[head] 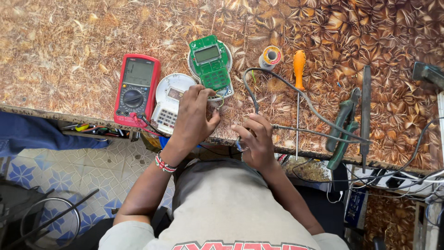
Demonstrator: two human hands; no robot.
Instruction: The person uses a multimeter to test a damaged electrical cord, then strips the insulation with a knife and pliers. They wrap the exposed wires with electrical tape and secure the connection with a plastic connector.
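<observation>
The green circuit board [210, 65] lies near the front edge of the table [69, 55], its long side pointing away from the person. The left hand [194, 115] is nearer and pinches thin wires [217, 98] at its bottom end. The right hand [255, 139] is closed around a soldering iron [296, 131].

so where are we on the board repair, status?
Done: the white casing is off and the green circuit board lies exposed. In hand: left hand pinches wires at the board's lower edge; right hand holds a corded tool. Left: casing not refitted; solder spool nearby.
</observation>
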